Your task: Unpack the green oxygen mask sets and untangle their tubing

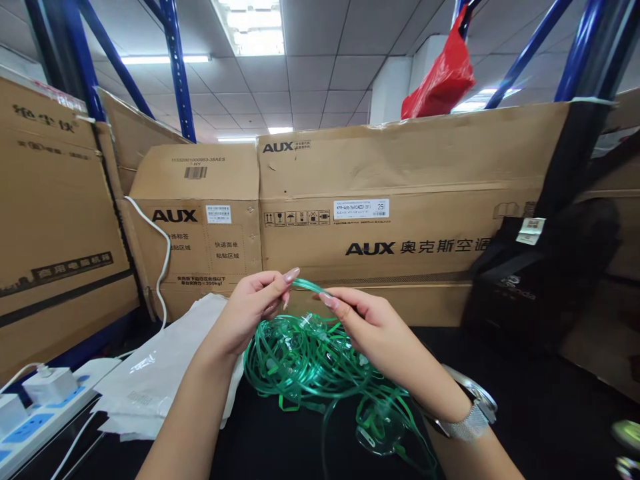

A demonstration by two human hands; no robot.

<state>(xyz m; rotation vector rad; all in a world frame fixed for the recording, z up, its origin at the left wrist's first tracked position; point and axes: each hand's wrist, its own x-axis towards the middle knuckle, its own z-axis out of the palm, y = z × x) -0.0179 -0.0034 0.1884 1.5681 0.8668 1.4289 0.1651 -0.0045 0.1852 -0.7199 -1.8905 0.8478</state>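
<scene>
Green tubing (307,285) sits near the middle of our head view, our left grip (257,300) and right grip (367,323) each pinched on it, above tangled coils (300,373) at six o'clock. If we pull too hard, crossing strands could knot or drag the clear mask (383,433) at five o'clock, and our watch (470,423) could snag a loop. Our black bench (273,443) carries white bags (155,373) at eight o'clock, with an AUX carton (420,163) toward two and a ceiling light (257,30) at eleven.
</scene>
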